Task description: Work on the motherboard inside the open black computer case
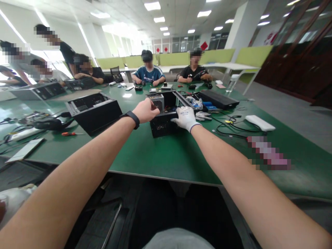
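Observation:
In front of me on the green table stands an open black computer case (166, 127), its perforated end facing me. A grey power supply (158, 101) sits inside at the case's left. My left hand (145, 110), bare with a black wristband, is at the near left corner beside the power supply. Its fingers are bent together, and what they pinch, if anything, is hidden. My right hand (186, 118) wears a white glove and grips the near right edge of the case, thumb on the outside. Wires show dimly in the case interior.
Left stands another open black case (95, 112), with an orange screwdriver (71, 134) nearby. A black panel-like case (218, 99), a loose glove (203, 116), black cables (225, 129) and a white oblong item (259, 123) lie right. Several people work around the table.

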{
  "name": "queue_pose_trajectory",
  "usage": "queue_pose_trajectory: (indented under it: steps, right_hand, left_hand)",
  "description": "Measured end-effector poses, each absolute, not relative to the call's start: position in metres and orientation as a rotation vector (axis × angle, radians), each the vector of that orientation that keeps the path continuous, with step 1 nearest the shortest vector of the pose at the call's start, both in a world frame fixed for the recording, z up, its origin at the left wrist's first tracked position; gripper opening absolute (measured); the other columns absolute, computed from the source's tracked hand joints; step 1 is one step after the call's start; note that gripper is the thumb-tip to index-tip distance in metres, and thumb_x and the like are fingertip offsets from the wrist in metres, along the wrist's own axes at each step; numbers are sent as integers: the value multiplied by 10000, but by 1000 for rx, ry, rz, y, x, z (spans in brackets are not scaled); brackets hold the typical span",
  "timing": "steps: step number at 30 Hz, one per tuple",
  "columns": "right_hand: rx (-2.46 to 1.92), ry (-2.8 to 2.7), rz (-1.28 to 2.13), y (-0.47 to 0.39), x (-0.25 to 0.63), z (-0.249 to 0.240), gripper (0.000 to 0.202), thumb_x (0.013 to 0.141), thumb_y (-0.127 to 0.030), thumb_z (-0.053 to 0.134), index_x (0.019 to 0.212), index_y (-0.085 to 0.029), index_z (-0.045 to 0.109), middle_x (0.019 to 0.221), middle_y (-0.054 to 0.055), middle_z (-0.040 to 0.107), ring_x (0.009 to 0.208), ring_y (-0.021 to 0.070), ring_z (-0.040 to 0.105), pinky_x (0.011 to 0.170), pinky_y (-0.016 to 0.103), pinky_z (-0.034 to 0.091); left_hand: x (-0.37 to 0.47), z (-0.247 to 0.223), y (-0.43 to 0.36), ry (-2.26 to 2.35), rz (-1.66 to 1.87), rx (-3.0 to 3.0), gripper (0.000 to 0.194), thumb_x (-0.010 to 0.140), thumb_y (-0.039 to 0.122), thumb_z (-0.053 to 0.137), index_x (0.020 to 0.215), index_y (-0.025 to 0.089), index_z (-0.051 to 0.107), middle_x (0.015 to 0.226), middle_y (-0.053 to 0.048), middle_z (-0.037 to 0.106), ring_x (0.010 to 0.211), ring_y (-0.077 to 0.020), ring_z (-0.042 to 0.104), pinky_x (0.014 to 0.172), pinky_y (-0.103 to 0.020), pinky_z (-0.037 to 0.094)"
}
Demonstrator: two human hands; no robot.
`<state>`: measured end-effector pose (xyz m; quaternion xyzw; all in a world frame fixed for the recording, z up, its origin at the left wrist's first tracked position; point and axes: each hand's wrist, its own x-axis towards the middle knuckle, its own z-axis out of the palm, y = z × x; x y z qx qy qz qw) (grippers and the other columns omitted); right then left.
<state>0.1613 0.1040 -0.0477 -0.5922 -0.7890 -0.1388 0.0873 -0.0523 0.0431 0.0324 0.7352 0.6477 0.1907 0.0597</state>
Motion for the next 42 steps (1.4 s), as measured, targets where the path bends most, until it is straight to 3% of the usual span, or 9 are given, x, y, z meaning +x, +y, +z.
queue_pose_trajectory:
  steps: [5,13,27,35,42]
  right_hand:
    - [-1758,-2376,-398,109,161,-46,476,942,-548,585,1249,-185,607,1287,93,604,1148,240,583,1007,488,465]
    - [-1633,-2376,-401,37,165,-59,514,933,-602,526,1118,-137,641,1111,173,653,1039,301,521,869,408,279]
    - [-1453,-2285,-313,-168,195,-73,290,853,-484,714,946,-215,658,850,55,634,839,260,511,834,399,288]
    - [-1384,-2251,-217,-207,204,-78,230,812,-416,746,925,-231,669,806,38,626,786,256,505,807,403,302]
    - [-1374,-2244,-231,-206,203,-77,252,810,-420,744,941,-217,671,801,39,623,775,251,504,804,405,302]
  left_hand:
    - [-63,21,44,1971,596,2271,300,829,364,654,1039,152,624,954,-91,725,898,-213,662,799,-302,503]
    - [-57,29,41,1884,538,2413,309,809,333,652,1058,154,696,991,-82,757,882,-198,678,804,-285,504]
    - [13,-24,23,1534,-594,2712,355,680,328,805,986,148,813,1014,-131,778,954,-270,719,783,-289,557]
    - [29,-42,-4,1457,-902,2633,424,629,258,876,1030,134,815,1038,-167,780,996,-303,729,835,-297,578]
    - [33,-52,2,1486,-992,2583,616,540,230,932,1122,101,782,1100,-178,768,1026,-291,723,850,-258,566]
